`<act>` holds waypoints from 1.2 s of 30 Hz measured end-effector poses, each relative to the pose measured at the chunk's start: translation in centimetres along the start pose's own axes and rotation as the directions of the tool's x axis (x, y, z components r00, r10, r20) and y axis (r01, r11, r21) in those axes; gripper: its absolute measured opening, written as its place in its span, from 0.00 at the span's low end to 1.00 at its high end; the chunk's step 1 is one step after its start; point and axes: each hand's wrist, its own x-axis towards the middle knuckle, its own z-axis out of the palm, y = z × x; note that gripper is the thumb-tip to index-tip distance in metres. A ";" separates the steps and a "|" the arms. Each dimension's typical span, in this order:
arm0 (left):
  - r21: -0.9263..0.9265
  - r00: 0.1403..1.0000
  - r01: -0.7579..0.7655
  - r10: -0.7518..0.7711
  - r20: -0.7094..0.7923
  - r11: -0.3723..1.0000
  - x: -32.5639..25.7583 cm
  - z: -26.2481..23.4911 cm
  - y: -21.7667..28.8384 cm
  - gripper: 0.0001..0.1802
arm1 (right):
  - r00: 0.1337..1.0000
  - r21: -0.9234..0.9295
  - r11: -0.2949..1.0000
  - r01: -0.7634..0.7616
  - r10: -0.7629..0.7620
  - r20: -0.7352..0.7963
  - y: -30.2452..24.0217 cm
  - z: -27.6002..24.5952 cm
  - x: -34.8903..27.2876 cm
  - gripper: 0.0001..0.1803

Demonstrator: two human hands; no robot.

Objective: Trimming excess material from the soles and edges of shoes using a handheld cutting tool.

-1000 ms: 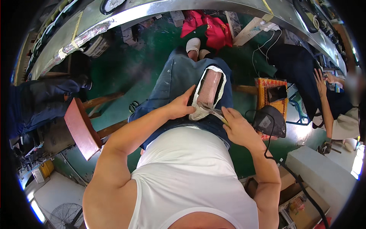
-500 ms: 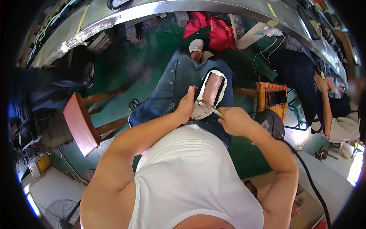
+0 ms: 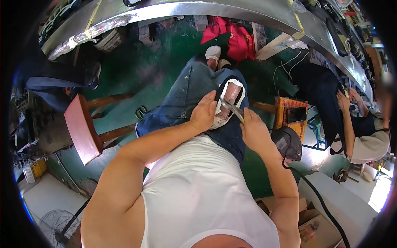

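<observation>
A shoe upper (image 3: pixel 222 120) lies bottom up on my lap, its white lining edge folded around a brownish, shiny inner sole (image 3: pixel 234 91). My left hand (image 3: pixel 204 112) rests against the near left side of it and steadies it, fingers close together. My right hand (image 3: pixel 254 129) is closed around the handle of a metal-headed hand tool (image 3: pixel 233 108). The tool's head lies over the middle of the shoe's bottom, near my left fingertips. Whether the head is a hammer or pincers I cannot tell for sure.
A metal-edged workbench (image 3: pixel 173 11) runs across the far side. A reddish-brown stool (image 3: pixel 82 130) stands left, with scissors (image 3: pixel 141 112) on the floor beside it. At right are an orange stool (image 3: pixel 283 118) bearing a phone (image 3: pixel 297 115), and a seated co-worker (image 3: pixel 349 124). Red cloth (image 3: pixel 240 41) lies under the bench.
The tool's head has moved away from me, from the shoe's near end to its middle. My right hand has moved slightly with it, and my left hand has shifted along the shoe's side.
</observation>
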 end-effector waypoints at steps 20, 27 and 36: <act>0.474 0.767 -0.408 0.011 0.642 0.781 2.0 -3.3 6.3 0.34 | 0.971 0.202 0.951 -0.235 0.220 0.095 3.6 1.6 2.8 0.20; 0.113 0.906 0.159 -0.190 0.378 0.981 -0.7 -2.9 2.8 0.44 | 0.968 0.578 0.779 -0.243 0.236 0.089 1.3 0.7 0.7 0.21; 0.470 0.801 -0.219 -0.117 0.587 0.855 2.8 -8.0 9.8 0.49 | 0.865 0.761 0.490 -0.424 0.469 0.180 2.4 1.8 -4.0 0.14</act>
